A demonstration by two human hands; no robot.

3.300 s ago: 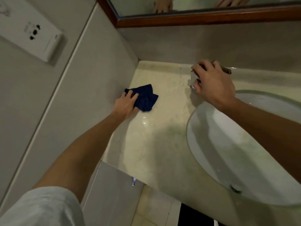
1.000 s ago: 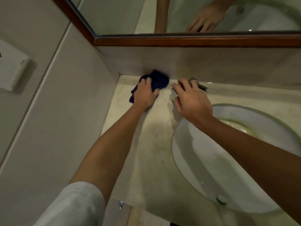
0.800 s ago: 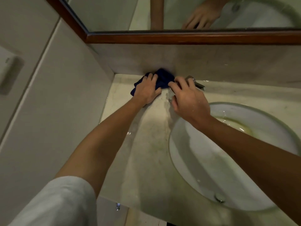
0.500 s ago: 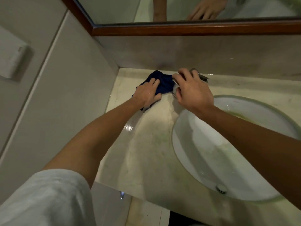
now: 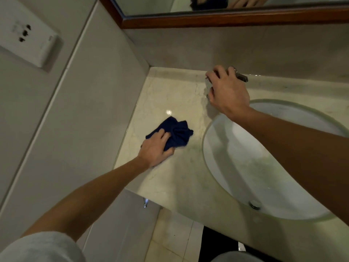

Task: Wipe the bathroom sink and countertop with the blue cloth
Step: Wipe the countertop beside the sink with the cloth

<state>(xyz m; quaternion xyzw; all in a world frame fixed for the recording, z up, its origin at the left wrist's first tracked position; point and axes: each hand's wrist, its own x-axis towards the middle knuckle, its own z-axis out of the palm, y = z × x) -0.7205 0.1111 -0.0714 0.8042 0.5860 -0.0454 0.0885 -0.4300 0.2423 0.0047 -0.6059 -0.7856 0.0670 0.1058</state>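
Left hand point(image 5: 154, 150) down on the blue cloth point(image 5: 174, 133), grip bunching its near edge, fingers curled over the folds. Cloth crumpled on the pale marble desk point(image 5: 170, 95), at nine o'clock from the sink point(image 5: 245, 167), just beside the basin rim but apart from it. Right hand point(image 5: 227, 91) at twelve o'clock, grip wrapped around the chrome tap point(image 5: 240, 76); how tightly is hard to tell, fingers hiding most of it. Bare marble open toward the back corner at eleven o'clock. Side wall close at nine o'clock, carrying a white socket plate point(image 5: 28, 40). Wood-framed mirror point(image 5: 226, 17) above the backsplash. Desk front edge at six o'clock, floor tiles point(image 5: 170, 242) below.
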